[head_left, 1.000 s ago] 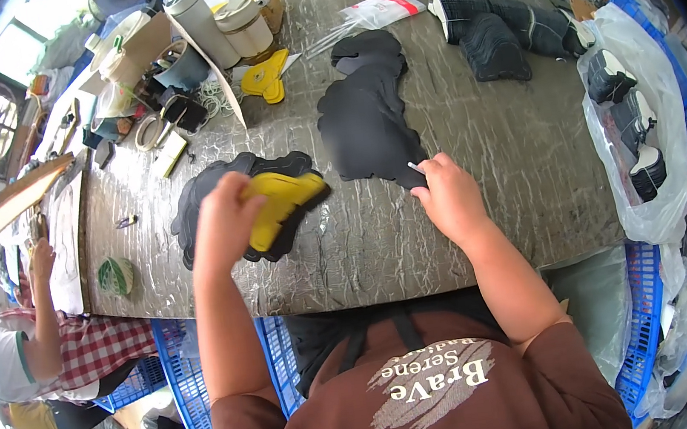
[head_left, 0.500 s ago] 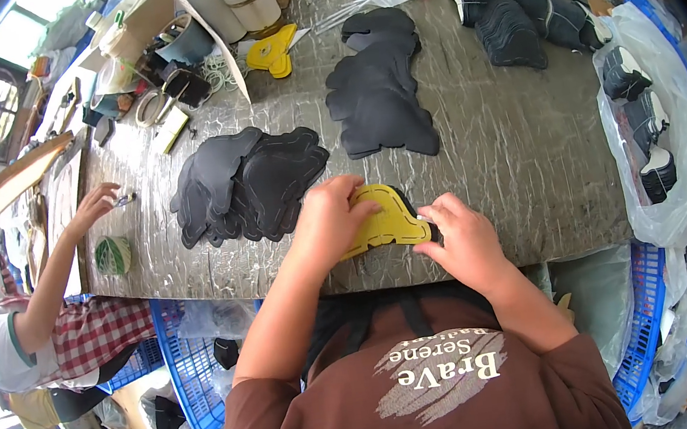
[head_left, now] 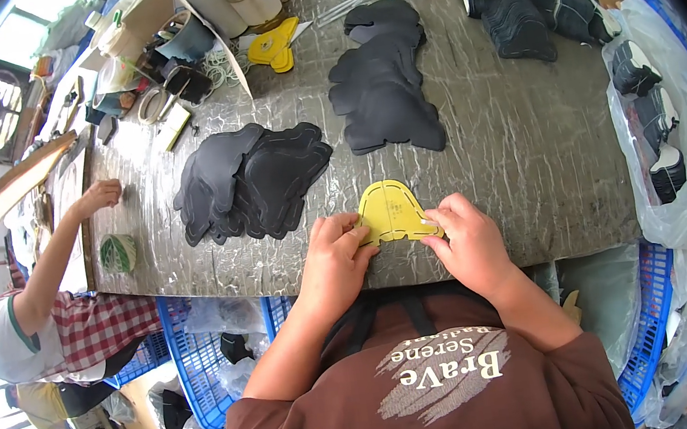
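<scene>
A yellow template (head_left: 391, 207), bell-shaped with slotted lines along its edges, lies close to the table's near edge with its rounded end pointing away from me. My left hand (head_left: 334, 258) pinches its lower left corner between thumb and fingers. At the opposite corner, my right hand (head_left: 472, 241) is closed on it in the same way. Whether a black piece lies under the template is hidden. Beyond my left hand is a loose pile of black cut pieces (head_left: 250, 183), some with lines marked along their edges. Farther off, overlapping black pieces (head_left: 383, 81) form a row.
Tied black bundles (head_left: 520, 8) lie at the far right, beside a plastic bag (head_left: 660, 210) of more bundles. Another yellow template (head_left: 274, 45) sits near containers at the far left. A co-worker's hand (head_left: 101, 195) is over the table's left end, near a green-and-white roll (head_left: 118, 253).
The yellow template has turned upright and squared to me, and the black edge behind it no longer shows. My left hand moved down to its corner. The co-worker's fingers have closed.
</scene>
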### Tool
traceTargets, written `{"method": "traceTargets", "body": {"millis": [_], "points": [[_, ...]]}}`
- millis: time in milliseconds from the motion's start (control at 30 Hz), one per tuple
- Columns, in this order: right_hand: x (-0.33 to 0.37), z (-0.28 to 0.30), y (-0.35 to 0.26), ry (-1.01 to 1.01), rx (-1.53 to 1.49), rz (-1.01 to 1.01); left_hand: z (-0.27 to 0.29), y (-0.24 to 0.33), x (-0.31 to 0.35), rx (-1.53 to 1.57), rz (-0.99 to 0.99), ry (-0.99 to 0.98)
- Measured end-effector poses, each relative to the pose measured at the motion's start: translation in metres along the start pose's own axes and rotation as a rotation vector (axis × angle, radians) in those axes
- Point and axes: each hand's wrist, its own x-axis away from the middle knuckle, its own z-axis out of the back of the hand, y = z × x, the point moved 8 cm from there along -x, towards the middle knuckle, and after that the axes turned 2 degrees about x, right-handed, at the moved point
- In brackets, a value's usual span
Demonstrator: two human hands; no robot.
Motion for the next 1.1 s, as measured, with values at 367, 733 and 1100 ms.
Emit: {"method": "traceTargets", "body": {"millis": [367, 733, 1100], "points": [[0.002, -0.001, 0.002, 0.041, -0.022, 0.004, -0.007, 0.004, 0.005, -0.080, -0.009, 0.043], [0.002, 0.001, 0.002, 0.037, -0.018, 0.003, -0.007, 0.011, 0.003, -0.085, -0.028, 0.024], [0.003, 0.001, 0.004, 0.045, 0.002, 0.010, -0.007, 0.014, 0.002, -0.090, -0.026, 0.011]]}}
